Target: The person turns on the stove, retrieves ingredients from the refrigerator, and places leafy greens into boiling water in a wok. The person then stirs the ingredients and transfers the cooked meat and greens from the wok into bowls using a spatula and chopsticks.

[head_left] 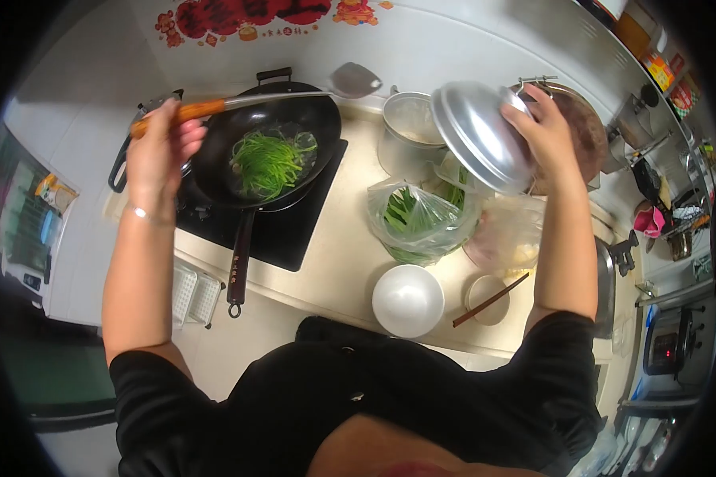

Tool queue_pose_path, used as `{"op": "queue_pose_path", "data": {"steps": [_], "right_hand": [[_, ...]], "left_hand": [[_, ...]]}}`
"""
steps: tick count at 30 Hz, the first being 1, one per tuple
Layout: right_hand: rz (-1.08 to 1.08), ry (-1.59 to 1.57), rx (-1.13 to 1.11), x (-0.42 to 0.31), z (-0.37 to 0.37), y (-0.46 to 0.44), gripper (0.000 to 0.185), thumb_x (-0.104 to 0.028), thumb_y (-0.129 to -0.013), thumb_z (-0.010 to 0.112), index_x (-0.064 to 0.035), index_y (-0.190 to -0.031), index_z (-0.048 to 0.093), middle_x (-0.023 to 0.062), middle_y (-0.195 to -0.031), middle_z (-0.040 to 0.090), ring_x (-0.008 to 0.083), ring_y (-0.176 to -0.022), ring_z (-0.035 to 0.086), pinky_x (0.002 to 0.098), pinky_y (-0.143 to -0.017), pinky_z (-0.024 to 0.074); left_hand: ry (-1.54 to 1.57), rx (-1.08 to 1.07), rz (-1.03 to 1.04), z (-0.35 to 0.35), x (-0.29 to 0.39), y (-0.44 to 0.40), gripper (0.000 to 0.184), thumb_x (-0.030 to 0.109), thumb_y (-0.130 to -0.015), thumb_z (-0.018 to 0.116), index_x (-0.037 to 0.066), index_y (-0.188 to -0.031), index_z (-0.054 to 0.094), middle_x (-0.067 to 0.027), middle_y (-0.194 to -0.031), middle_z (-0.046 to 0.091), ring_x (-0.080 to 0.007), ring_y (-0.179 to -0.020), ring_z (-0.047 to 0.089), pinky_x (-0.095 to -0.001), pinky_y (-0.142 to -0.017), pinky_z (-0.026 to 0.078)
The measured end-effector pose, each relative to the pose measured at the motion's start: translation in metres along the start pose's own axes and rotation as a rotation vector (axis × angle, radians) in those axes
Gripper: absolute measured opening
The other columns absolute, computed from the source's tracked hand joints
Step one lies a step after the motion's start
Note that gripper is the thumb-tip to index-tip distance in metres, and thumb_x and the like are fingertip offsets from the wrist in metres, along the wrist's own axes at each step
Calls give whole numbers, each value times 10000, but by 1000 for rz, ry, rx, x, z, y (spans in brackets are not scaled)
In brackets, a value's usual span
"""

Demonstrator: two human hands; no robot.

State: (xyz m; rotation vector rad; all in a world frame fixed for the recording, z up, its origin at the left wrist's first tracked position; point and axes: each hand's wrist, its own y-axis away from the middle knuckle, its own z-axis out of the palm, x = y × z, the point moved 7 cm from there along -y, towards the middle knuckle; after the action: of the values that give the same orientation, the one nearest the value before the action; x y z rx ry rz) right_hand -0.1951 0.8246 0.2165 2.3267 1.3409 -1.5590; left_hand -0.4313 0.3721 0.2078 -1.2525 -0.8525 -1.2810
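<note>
The right hand [545, 131] covers whatever grip the lid [473, 131] may have under its fingers; the lid, left of them, hides one side of the pot [402, 147]. Beyond the fingers of the left hand [161, 147], the spatula blade [356, 80] looks blurred; below them, the wok handle [239, 262] bears lettering too small to read.

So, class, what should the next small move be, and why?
Probably set the lid down to free the right hand for the wok: that hand holds it tilted near the open pot, while the left hand holds the spatula clear of the greens.
</note>
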Motion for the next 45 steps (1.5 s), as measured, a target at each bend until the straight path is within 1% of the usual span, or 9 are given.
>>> {"op": "queue_pose_path", "data": {"steps": [7, 18, 24, 30, 36, 38, 40, 42, 45], "right_hand": [[25, 591, -167, 29, 115, -77, 936, -529, -608, 651, -16, -1321, 325, 213, -1192, 514, 314, -1086, 520, 346, -914, 407], [175, 682, -222, 66, 174, -100, 894, -508, -646, 621, -51, -1345, 300, 151, -1217, 517, 290, -1119, 499, 327, -924, 408], [138, 749, -241, 88, 186, -101, 913, -578, -660, 598, -49, -1343, 303, 161, -1217, 513, 309, -1124, 490, 337, -928, 407], [160, 690, -243, 100, 178, -86, 921, -606, -660, 591, -40, -1333, 317, 186, -1220, 501, 325, -1132, 480, 350, -944, 393], [64, 544, -121, 36, 116, -40, 786, -516, -677, 656, -39, -1262, 440, 188, -1196, 521, 317, -1109, 499, 341, -928, 402], [42, 277, -29, -4, 88, 7, 676, -436, -705, 678, -50, -1228, 487, 178, -1143, 556, 276, -1050, 538, 324, -877, 431], [-190, 265, 120, -26, 66, 62, 536, -312, -755, 672, -60, -1201, 512, 163, -1119, 565, 213, -952, 572, 293, -802, 461], [-208, 43, 159, -41, 60, 139, 440, -211, -790, 648, -35, -1174, 523, 146, -1137, 555, 171, -893, 578, 268, -750, 466], [57, -158, 232, -35, 69, 250, 331, -152, -828, 605, -3, -1117, 541, 108, -1101, 564, 119, -834, 559, 248, -707, 455]], "left_hand": [[-150, 101, 185, -64, 13, 51, 243, 216, -855, 568, -2, -961, 551, -111, -740, 610, -172, -610, 613, -249, -560, 507], [-445, 21, 368, -77, -27, 118, 160, 40, -841, 562, -26, -988, 557, -124, -897, 607, -191, -774, 622, -292, -733, 507], [-614, 65, 497, -82, -37, 141, 157, 8, -781, 623, -11, -935, 596, -81, -836, 622, -127, -778, 610, -219, -702, 461], [-449, 109, 374, -93, -51, 133, 145, 17, -782, 630, -8, -923, 607, -79, -867, 618, -115, -751, 590, -212, -695, 454], [-567, 27, 407, -110, -77, 110, 131, 23, -768, 643, 3, -894, 612, -74, -866, 625, -138, -750, 599, -231, -687, 461], [-711, 19, 649, -113, -57, 112, 141, 17, -750, 653, 9, -886, 617, -90, -868, 629, -146, -757, 599, -238, -685, 463], [-690, -29, 684, -133, -51, 108, 164, -14, -736, 651, 5, -895, 616, -112, -875, 630, -163, -757, 605, -245, -695, 468], [-569, -38, 687, -161, -45, 106, 175, -36, -734, 644, -6, -904, 610, -114, -875, 629, -162, -769, 605, -245, -706, 471], [-477, -131, 535, -194, -45, 97, 176, -46, -737, 637, -15, -907, 606, -112, -874, 626, -150, -780, 600, -242, -716, 471]]}}
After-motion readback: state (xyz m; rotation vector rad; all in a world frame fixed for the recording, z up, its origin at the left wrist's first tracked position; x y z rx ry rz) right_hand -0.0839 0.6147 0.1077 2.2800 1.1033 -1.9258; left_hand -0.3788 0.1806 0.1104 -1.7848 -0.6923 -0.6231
